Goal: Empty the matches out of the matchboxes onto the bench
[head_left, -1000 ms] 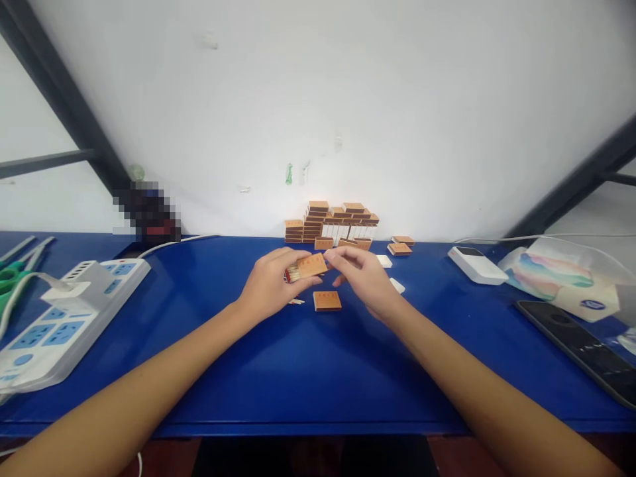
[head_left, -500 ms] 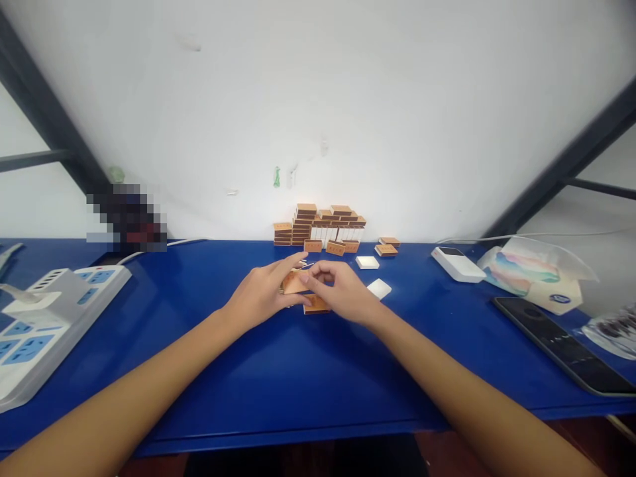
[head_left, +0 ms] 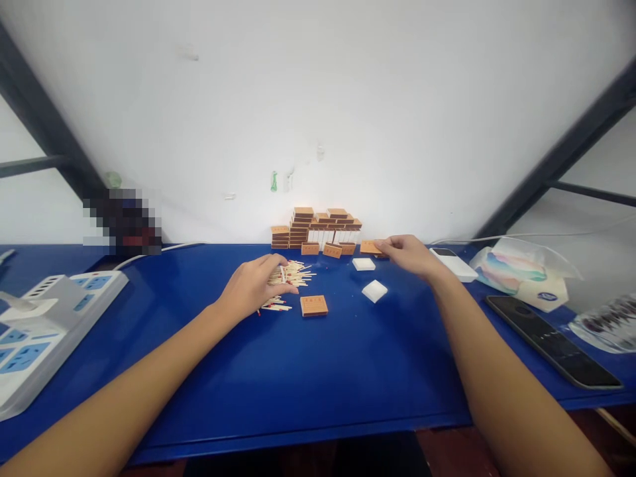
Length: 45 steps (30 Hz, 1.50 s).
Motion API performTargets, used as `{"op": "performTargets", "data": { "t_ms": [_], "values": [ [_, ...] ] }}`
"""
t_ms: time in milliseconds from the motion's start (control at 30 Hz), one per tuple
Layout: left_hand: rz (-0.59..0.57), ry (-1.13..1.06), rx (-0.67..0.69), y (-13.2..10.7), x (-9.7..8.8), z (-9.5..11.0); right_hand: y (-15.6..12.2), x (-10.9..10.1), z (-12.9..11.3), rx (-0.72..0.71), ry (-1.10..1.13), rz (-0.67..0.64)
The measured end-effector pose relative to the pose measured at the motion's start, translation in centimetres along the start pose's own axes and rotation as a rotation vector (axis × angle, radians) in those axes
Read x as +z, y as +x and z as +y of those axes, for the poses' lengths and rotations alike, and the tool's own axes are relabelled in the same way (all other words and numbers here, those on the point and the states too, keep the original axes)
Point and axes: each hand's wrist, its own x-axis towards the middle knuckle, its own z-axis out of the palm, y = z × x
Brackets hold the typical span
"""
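My left hand [head_left: 256, 285] is closed around a bundle of matchsticks [head_left: 293, 273] whose ends fan out to the right above the blue table [head_left: 308, 371]. A few loose matchsticks [head_left: 272, 307] lie just below it. My right hand [head_left: 408, 254] is stretched out to the back right and pinches a brown matchbox sleeve [head_left: 370, 247] near the wall. A brown matchbox [head_left: 313, 305] lies flat between my hands. Two white inner trays [head_left: 374, 290] lie to its right.
A stack of brown matchboxes [head_left: 318, 228] stands against the wall. A white power strip [head_left: 40, 324] lies at the left. At the right are a white power bank [head_left: 454, 264], a tissue pack [head_left: 527, 271] and a black phone [head_left: 551, 341].
My hands have drawn apart. The matchbox they held together is apart: my left hand keeps the matchsticks, my right hand has carried the brown sleeve to the back right.
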Motion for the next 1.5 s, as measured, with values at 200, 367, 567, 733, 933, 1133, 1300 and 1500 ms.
{"op": "performTargets", "data": {
  "t_ms": [200,367,567,733,933,1133,1300,1500],
  "values": [
    [-0.079,0.184,-0.099,0.2,-0.3,0.3,0.4,0.4,1.2,0.055,0.000,0.009],
    [-0.093,0.190,-0.092,0.3,-0.4,-0.1,2.0,0.3,1.3,-0.026,-0.154,0.011],
    [-0.037,0.230,0.057,0.1,-0.1,-1.0,6.7,0.1,1.2,0.018,-0.328,0.047],
    [-0.034,0.246,0.102,0.1,-0.2,-1.1,7.6,0.3,1.7,0.007,-0.137,0.115],
    [-0.058,0.240,0.083,0.2,-0.1,-0.9,4.1,-4.4,-0.4,0.012,1.141,0.178],
    [-0.077,0.276,0.058,0.1,-0.3,-0.5,-0.3,-3.9,-5.3,0.172,2.032,0.106],
    [-0.042,0.265,0.059,0.2,-0.5,-0.5,-0.9,-1.3,-8.4,0.188,2.094,0.053],
    [-0.019,0.299,0.013,0.3,-0.9,-0.1,0.5,1.1,-10.8,-0.086,1.948,-0.081]
  ]
}}
